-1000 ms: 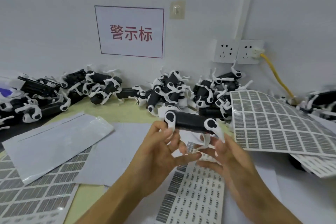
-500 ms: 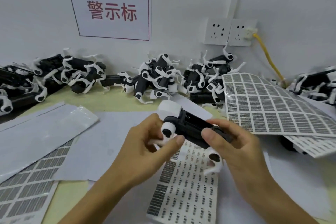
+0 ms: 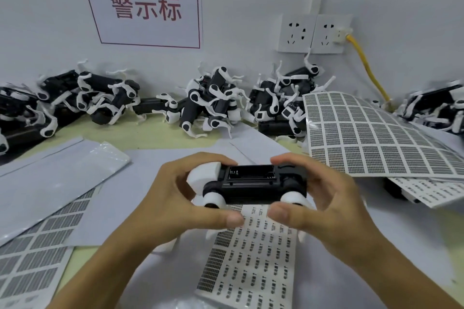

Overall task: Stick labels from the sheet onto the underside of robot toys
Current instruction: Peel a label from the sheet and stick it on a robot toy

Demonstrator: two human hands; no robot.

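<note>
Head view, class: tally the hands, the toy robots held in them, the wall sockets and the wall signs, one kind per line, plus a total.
Hands: 2, left hand and right hand
Held toy robot: 1
Wall sockets: 2
Wall sign: 1
Total: 6

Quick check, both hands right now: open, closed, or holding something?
Left hand: holds the robot toy at its white end.
Right hand: holds the same toy's other end.

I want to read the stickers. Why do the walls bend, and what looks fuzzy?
Head view: the wide lens bows the wall sign and sockets; the toy in both hands is sharp; label sheet print is too small to read; glare on the plastic bag.
</note>
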